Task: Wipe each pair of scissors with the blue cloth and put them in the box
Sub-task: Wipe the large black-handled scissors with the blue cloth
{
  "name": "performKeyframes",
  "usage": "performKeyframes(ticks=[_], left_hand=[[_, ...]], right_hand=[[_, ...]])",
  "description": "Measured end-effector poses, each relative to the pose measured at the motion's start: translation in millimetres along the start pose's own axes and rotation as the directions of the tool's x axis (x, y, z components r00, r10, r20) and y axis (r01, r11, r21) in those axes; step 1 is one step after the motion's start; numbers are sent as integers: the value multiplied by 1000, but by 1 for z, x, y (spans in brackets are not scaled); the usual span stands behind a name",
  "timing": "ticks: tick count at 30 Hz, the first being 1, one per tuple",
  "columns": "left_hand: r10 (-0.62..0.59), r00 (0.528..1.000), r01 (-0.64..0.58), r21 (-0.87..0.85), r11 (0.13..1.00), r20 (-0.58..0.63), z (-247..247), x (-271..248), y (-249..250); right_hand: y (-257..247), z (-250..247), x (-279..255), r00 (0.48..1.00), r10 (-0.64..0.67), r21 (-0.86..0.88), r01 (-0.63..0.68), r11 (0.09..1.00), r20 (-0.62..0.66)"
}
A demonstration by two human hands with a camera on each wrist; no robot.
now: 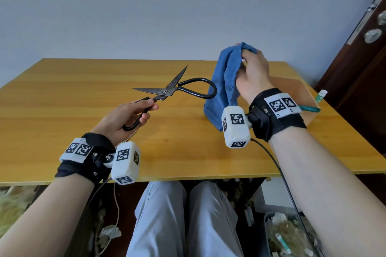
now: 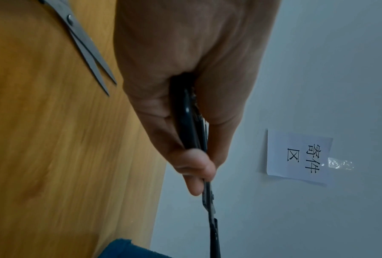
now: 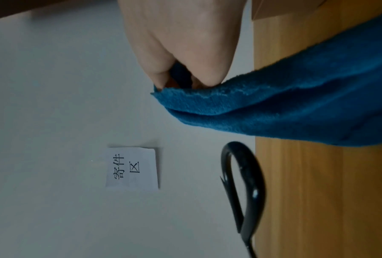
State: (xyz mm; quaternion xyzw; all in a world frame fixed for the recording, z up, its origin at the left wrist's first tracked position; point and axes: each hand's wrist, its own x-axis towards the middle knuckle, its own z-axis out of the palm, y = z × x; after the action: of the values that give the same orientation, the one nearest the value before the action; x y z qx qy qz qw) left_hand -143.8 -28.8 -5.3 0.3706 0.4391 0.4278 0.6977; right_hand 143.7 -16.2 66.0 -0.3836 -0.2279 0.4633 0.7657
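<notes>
Two hands raised above a wooden table, one tool each. Left hand curled round one loop handle of black iron scissors, thumb pressed on top — blades spread wide, tips aimed away and to the left, free loop handle swung out toward the right. Right hand pinching the top fold of the blue cloth, fingers closed on it, cloth hanging down with its lower end near or on the tabletop, just beside that free loop. No contact yet between cloth and metal, by the look of it.

Likely best next: gather the cloth into the palm for a thick pad, fold it over one blade from the spine side, then stroke from pivot to tip — never fingers across the edge. Worth keeping the left grip firm so the open blades cannot swing shut.

Second pair, silver scissors, flat on the table by the left hand. Cardboard box behind the right wrist, mostly hidden.
</notes>
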Motion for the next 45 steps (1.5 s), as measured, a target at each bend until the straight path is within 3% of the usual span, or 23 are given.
performKeyframes(ticks=[3, 6, 11, 21, 25, 31, 34, 38, 42, 45], left_hand=[[15, 1000, -15, 3, 1000, -5, 0, -1, 3], [43, 999, -43, 22, 999, -21, 0, -3, 3], [123, 990, -120, 41, 992, -75, -1, -3, -5], [164, 973, -157, 58, 986, -164, 1, 3, -25], [160, 978, -151, 76, 986, -132, 5, 0, -33], [158, 978, -150, 74, 986, -133, 11, -3, -40], [154, 979, -146, 70, 987, -132, 13, -5, -42], [145, 981, -135, 79, 988, -131, 13, -9, -42], [150, 977, -136, 102, 985, -149, 16, -9, -41], [157, 977, -143, 107, 984, -144, 20, -10, -41]], right_hand=[[0, 1, -1, 999, -24, -154, 31, 988, 46], [8, -4, -2, 998, 38, -328, -23, 945, 40], [27, -13, -11, 987, 151, -398, -120, 910, 47], [60, -15, -37, 933, 115, -628, 136, 766, 342], [78, -8, -41, 907, 22, -729, 325, 603, 422], [96, -3, -44, 847, 11, -776, 482, 406, 532], [104, -2, -43, 844, -33, -795, 516, 320, 535], [109, -3, -39, 841, -109, -786, 535, 309, 530], [110, -2, -42, 818, 7, -784, 550, 290, 576], [111, 0, -42, 824, -13, -783, 542, 306, 566]])
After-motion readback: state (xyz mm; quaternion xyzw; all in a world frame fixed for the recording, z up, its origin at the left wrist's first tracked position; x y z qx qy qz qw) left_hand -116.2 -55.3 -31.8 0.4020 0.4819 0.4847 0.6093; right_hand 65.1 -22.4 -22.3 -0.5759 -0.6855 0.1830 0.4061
